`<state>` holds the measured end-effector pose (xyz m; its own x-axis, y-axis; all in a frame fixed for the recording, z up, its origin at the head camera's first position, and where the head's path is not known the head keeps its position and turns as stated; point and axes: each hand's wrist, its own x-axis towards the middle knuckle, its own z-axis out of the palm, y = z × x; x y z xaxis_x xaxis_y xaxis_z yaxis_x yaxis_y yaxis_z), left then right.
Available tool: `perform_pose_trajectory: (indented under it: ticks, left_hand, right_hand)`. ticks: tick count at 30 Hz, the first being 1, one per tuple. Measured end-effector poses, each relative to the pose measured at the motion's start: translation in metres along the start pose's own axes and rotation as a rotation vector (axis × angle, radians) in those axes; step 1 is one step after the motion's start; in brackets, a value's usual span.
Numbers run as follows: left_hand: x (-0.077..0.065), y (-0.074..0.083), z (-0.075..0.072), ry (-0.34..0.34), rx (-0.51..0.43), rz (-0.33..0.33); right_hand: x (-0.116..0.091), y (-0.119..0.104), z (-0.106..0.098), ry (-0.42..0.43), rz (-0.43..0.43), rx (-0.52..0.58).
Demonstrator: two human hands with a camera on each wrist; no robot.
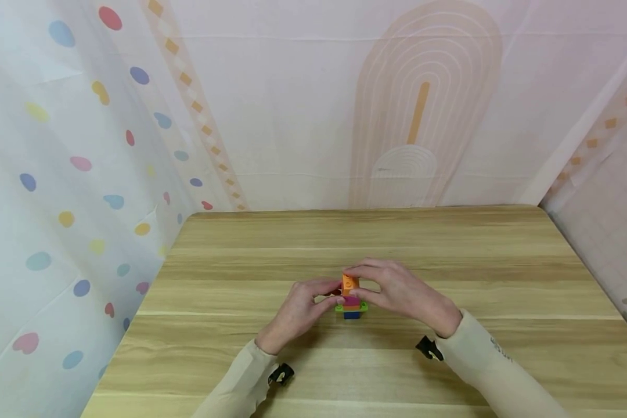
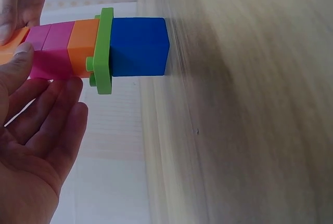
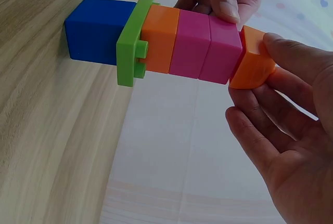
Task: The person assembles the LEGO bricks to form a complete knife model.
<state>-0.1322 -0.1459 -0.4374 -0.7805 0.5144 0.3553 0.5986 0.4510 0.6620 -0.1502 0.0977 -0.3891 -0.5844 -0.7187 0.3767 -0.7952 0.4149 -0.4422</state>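
Note:
A tower of toy building blocks stands upright between the two hands. At its base is a blue block (image 3: 96,30), topped by a wide green plate (image 2: 104,52) with studs jutting out at the sides. Above these come an orange block (image 3: 160,39) and two magenta blocks (image 3: 192,43). My left hand (image 1: 300,305) pinches the upper magenta part between thumb and fingers. With thumb and fingertips, my right hand (image 1: 397,290) grips the top orange block (image 3: 253,60), which has a rounded side. In the right wrist view that block sits slightly tilted against the magenta one, a thin dark gap showing between them.
The wood-grain table (image 1: 240,244) extends around the tower on every side. Behind it hangs a pale curtain (image 1: 292,116) with an arch print, and a dotted curtain (image 1: 83,203) hangs to the left. Dark wrist mounts (image 1: 281,374) sit at both sleeves.

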Motion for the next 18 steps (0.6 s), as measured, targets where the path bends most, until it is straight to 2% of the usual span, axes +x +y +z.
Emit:
perform_pose_trajectory:
  ticks: [5, 18]
  left_hand:
    - [-0.0008, 0.0004, -0.0003, -0.006, -0.001, 0.008]
    - [-0.0005, 0.0009, 0.0, -0.014, 0.004, 0.001]
  right_hand:
    - [0.0007, 0.0009, 0.0017, 0.002, -0.012, -0.002]
    - [-0.0013, 0.0044, 0.0077, -0.012, -0.011, 0.114]
